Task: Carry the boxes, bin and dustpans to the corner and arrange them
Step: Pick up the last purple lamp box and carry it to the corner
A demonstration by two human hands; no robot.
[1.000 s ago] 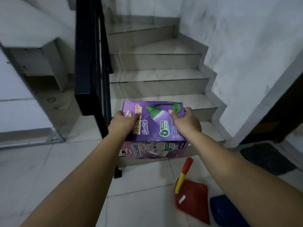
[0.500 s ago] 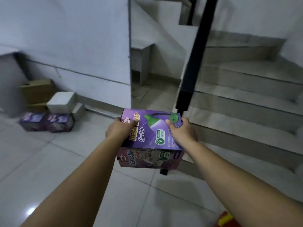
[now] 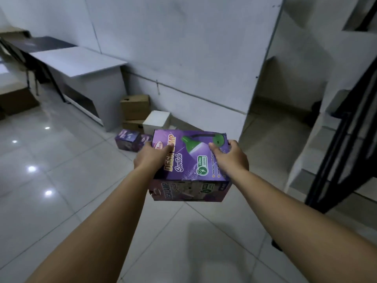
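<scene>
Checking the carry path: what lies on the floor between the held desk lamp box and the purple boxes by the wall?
Head view: only bare floor tile shows between the desk lamp box and the purple boxes.

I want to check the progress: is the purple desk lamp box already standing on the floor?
No, the purple desk lamp box is above the tiled floor, gripped by the left hand and right hand.

Dim, cool indoor light; overhead lamps glare as white spots on the glossy floor [image 3: 61, 180]. Motion blur smears the right-hand stair railing [image 3: 344, 144], and wide-angle distortion bends the edges.
</scene>
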